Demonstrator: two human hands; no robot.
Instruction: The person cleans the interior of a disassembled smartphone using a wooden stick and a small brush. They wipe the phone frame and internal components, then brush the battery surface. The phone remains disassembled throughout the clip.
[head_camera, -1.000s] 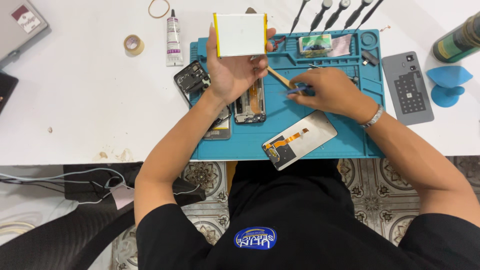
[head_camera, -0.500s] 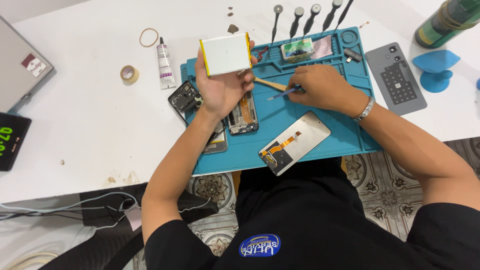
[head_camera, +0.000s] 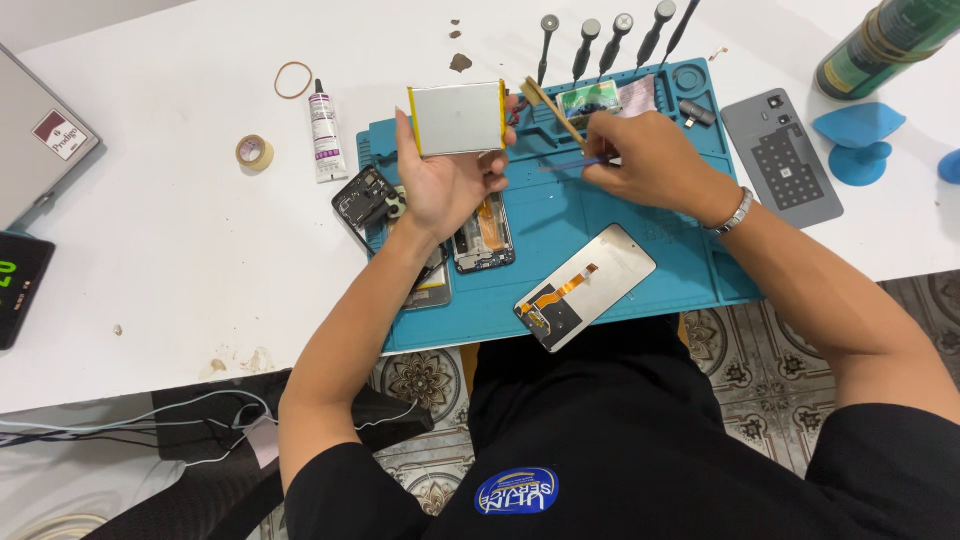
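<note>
Over the mat (head_camera: 620, 300), left hand (head_camera: 450, 185) lifts battery (head_camera: 458, 118).

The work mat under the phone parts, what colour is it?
The work mat is teal blue, shown in the head view, the only one.

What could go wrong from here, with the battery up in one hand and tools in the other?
1. The left hand pinches the flat silver battery by its lower edge only; it might slip and drop onto the open phone frame.
2. The right hand holds a thin blue tool and a wooden stick close to the battery; a slip might pierce or dent it.
3. The screen panel lies near the blue mat's front edge; a forearm might knock it off.
</note>
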